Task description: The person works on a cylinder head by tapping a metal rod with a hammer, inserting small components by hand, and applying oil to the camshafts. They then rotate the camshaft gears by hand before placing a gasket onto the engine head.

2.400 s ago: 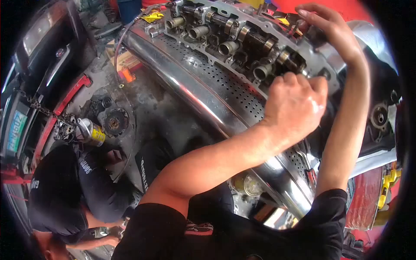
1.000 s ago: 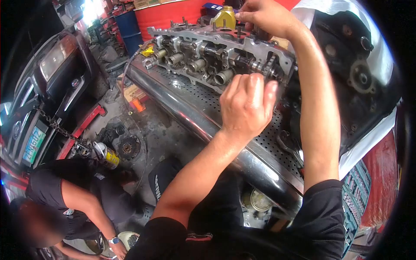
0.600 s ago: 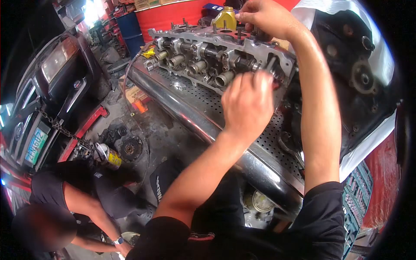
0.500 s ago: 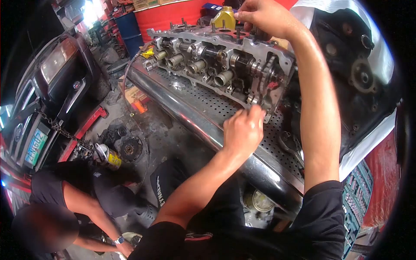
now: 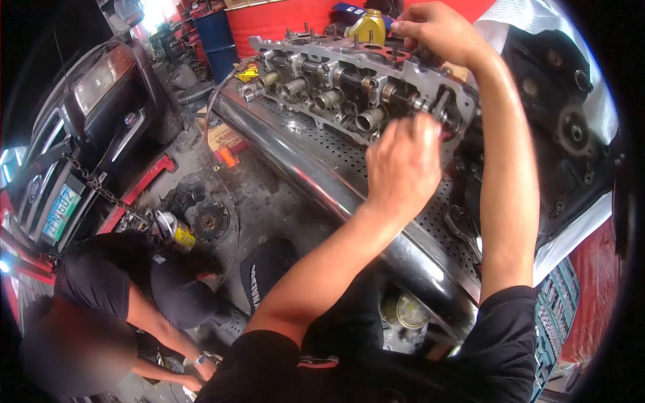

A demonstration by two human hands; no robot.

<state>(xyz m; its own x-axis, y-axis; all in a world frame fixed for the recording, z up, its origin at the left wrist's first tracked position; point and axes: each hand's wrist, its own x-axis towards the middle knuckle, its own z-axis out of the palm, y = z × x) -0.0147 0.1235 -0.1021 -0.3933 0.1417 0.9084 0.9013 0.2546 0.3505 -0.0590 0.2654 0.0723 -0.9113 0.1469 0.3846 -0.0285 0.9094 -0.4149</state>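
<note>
Cylinder head (image 5: 418, 76); left hand (image 5: 405, 161) now higher.

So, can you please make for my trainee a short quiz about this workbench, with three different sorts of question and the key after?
1. Which colour is the bottle behind the cylinder head?
A) white
B) golden yellow
C) black

2. True or false: in the picture, the left hand is lower than the right hand.

3. Fill in: the metal surface under the cylinder head is covered with many small ____.

Key: 1 B; 2 true; 3 holes.
</note>
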